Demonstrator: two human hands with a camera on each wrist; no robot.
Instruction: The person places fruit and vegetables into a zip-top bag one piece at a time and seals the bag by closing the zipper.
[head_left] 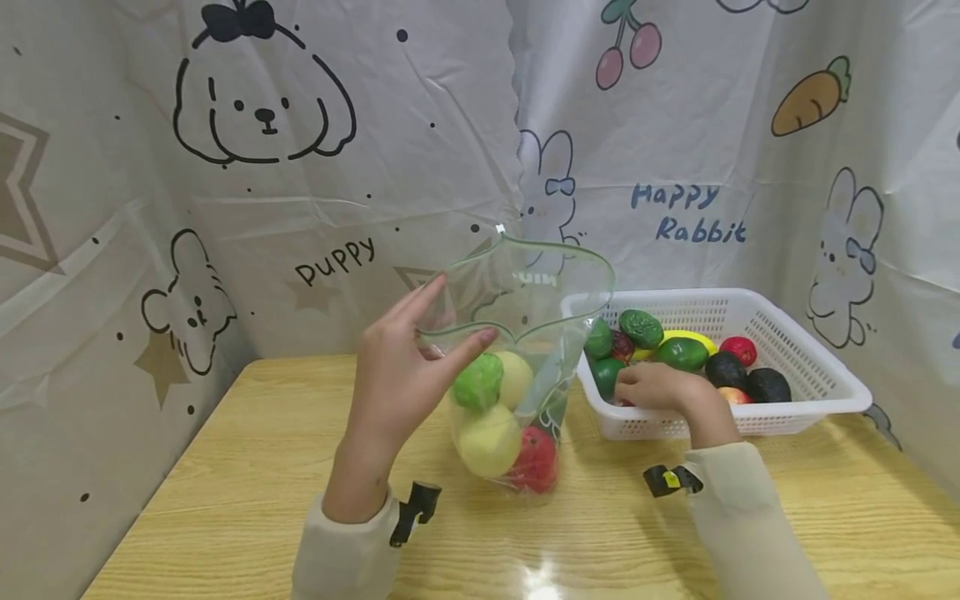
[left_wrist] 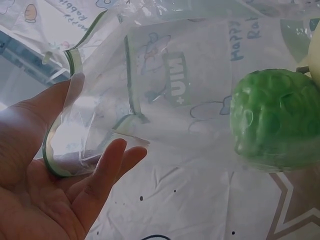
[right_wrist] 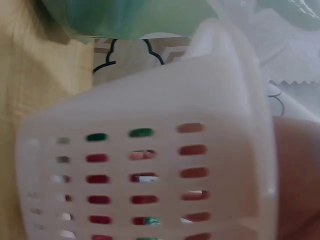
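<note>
Basket wall [head_left: 589, 398] stands between the right hand [head_left: 660, 387] and produce bag [head_left: 550, 387].

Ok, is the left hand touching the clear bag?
Touching: the left wrist view shows the left hand against the green edge of the clear bag.

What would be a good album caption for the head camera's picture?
Left hand at the mouth of a clear bag of produce, right hand in a white basket.
</note>
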